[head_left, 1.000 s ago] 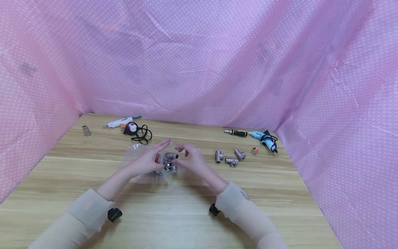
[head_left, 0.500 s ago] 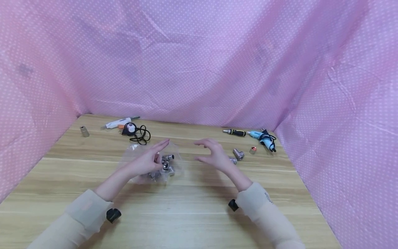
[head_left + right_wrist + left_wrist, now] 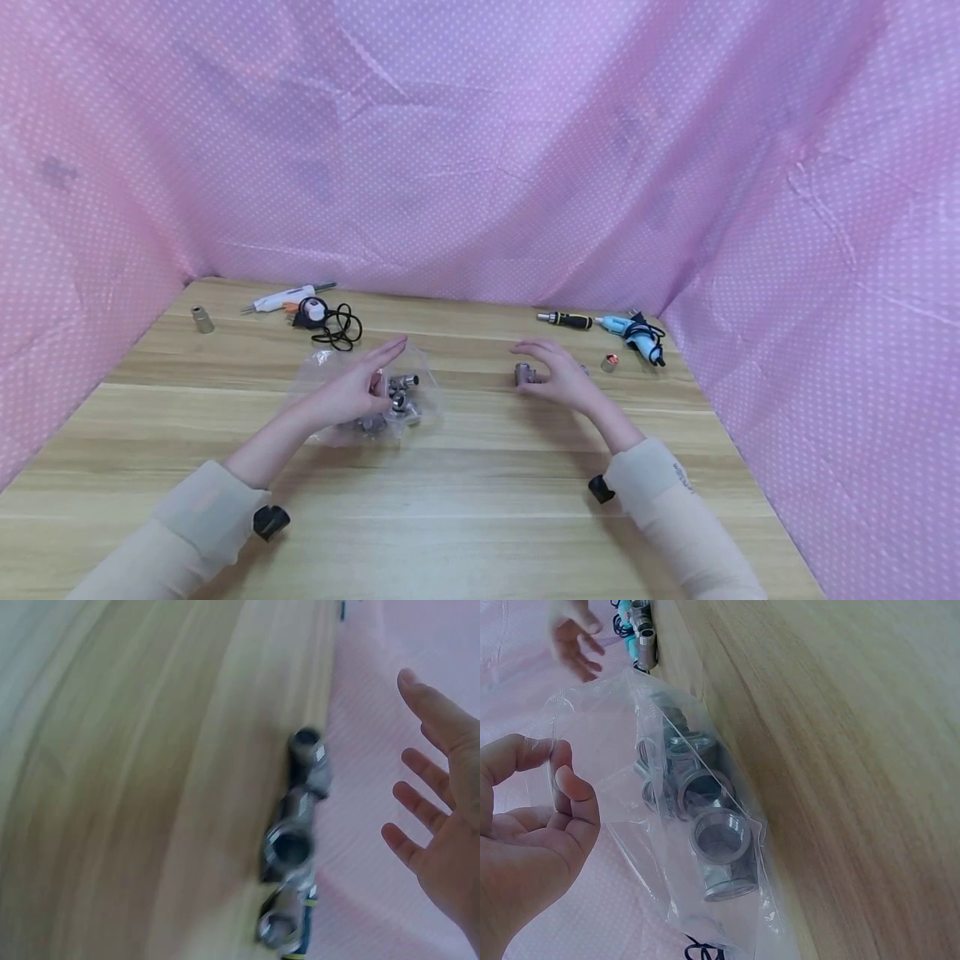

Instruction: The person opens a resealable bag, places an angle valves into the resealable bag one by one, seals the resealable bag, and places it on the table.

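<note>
My left hand [image 3: 544, 817] pinches the upper edge of a clear plastic bag [image 3: 600, 712] between thumb and curled fingers, holding its mouth raised. Several metal pipe tees [image 3: 720, 840] lie in the bag; in the head view the left hand [image 3: 347, 393] partly covers them. My right hand [image 3: 564, 377] is over the tees on the right of the table, with one metal tee [image 3: 522, 374] showing between thumb and fingers. From the right wrist, that hand [image 3: 450, 817] has spread fingers, holding nothing, beside a row of tees [image 3: 291, 844].
A short metal cylinder with a reddish top [image 3: 610, 362], a light-blue glue gun [image 3: 633, 332] and a black-yellow screwdriver [image 3: 566, 320] lie back right. Back left are a white soldering tool [image 3: 285, 298], its black cord [image 3: 341, 327] and a metal socket [image 3: 202, 319]. A pink dotted curtain [image 3: 465, 167] surrounds the wooden table.
My right hand has moved right, away from the bag and over to the loose tees, its fingers parted. The left hand keeps its hold on the bag.
</note>
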{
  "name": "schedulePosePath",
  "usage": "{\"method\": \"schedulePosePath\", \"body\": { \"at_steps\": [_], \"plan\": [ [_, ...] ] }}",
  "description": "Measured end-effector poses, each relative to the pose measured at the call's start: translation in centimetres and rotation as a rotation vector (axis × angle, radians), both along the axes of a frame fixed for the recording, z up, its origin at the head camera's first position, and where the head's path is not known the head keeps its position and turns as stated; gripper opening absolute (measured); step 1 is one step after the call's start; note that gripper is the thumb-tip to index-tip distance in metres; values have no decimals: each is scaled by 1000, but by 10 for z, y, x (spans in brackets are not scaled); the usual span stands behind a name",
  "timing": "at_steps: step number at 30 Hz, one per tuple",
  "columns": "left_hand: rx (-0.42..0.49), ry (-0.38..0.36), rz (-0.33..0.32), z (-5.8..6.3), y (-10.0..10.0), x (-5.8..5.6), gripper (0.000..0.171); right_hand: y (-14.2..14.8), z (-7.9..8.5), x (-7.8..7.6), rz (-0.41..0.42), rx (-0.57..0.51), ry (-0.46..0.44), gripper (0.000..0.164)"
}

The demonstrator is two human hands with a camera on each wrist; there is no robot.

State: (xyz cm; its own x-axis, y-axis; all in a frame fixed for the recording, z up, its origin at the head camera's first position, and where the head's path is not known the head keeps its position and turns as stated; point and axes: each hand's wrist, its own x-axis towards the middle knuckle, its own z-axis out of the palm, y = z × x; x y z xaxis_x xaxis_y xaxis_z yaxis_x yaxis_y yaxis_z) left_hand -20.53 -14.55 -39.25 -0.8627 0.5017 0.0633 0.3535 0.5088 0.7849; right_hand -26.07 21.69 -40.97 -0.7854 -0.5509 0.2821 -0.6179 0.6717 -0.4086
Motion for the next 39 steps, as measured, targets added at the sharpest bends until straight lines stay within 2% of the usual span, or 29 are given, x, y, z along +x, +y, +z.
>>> {"method": "schedulePosePath", "body": {
  "at_steps": [7, 17, 24, 32, 39],
  "plan": [
    [-2, 7, -4, -1, 1, -1, 97, 17, -17, -12, -3, 61, -85, 65],
    [-1, -1, -8, -2, 1, -1, 97, 20, -32, -25, 6, 115, -133, 62],
    [13, -8, -9, 2, 2, 0, 97, 14, -31, -27, -52, 93, -207, 54],
    [-9, -2, -4, 3, 2, 0, 96, 12, -30, -27, -50, 54, -182, 48],
    [5, -13, 0, 2, 2, -2, 97, 2, -17, -21, -28, 52, -147, 48]
  ]
}}
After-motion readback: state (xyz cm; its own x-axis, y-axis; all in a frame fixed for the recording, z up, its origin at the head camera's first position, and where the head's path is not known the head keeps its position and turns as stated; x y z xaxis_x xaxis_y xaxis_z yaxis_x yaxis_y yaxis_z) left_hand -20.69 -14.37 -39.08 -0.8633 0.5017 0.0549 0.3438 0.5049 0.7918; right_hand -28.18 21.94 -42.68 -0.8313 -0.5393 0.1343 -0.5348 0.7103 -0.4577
